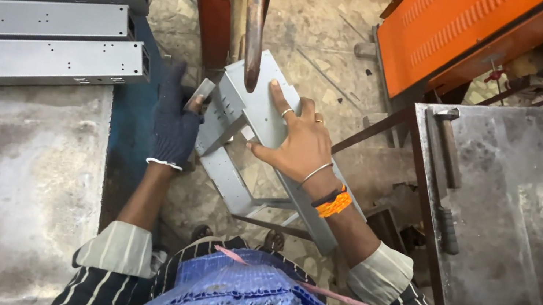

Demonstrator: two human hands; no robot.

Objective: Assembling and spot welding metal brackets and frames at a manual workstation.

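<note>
- Now your gloved left hand [174,124] grips the bracket's [257,109] left edge, steadying it under the welding rod [253,23].
- Your bare right hand [299,142] lies flat, fingers spread, pressing it down.

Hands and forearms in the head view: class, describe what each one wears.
The left hand wears a dark blue knit glove with a white cuff. The right hand is bare, with finger rings, a thin metal bangle and orange and black wrist threads. Both striped dark sleeves are rolled, showing pale cuffs.
</note>
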